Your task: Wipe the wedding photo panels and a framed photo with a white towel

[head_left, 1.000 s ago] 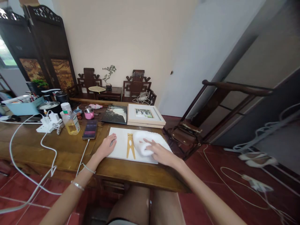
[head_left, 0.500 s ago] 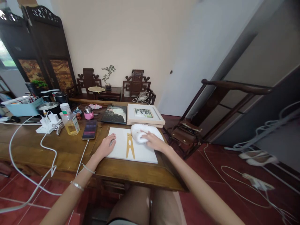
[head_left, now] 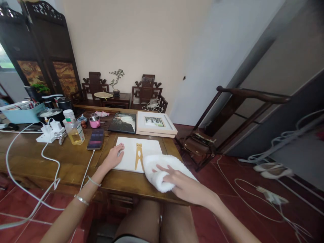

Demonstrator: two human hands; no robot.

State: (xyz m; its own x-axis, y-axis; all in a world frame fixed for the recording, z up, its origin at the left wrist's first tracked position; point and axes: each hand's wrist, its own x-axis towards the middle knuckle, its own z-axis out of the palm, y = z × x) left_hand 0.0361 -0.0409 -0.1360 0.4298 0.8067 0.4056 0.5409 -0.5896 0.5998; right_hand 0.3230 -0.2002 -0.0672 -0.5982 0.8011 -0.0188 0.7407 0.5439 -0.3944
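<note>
A white rectangular panel (head_left: 128, 152) lies flat on the wooden table, bearing a long-legged yellow animal figure (head_left: 139, 152). My left hand (head_left: 115, 157) rests on the panel's left edge, fingers stretched out and holding nothing. At the front right corner, my right hand (head_left: 177, 179) grips a fluffy white cloth (head_left: 157, 165). The cloth covers that corner and one leg of the figure, and hangs past the table's edge.
Behind the panel lie a dark picture (head_left: 123, 122) and a white-framed picture (head_left: 157, 123). To the left are a phone (head_left: 95, 139) on a cable, an oil bottle (head_left: 74, 130), a pink cup (head_left: 94, 122) and a power strip (head_left: 48, 134). A wooden chair (head_left: 210, 135) stands right.
My right hand has drawn the white cloth toward me, from the panel's back right to its front right corner. The cloth is more spread out. My left hand stays in place.
</note>
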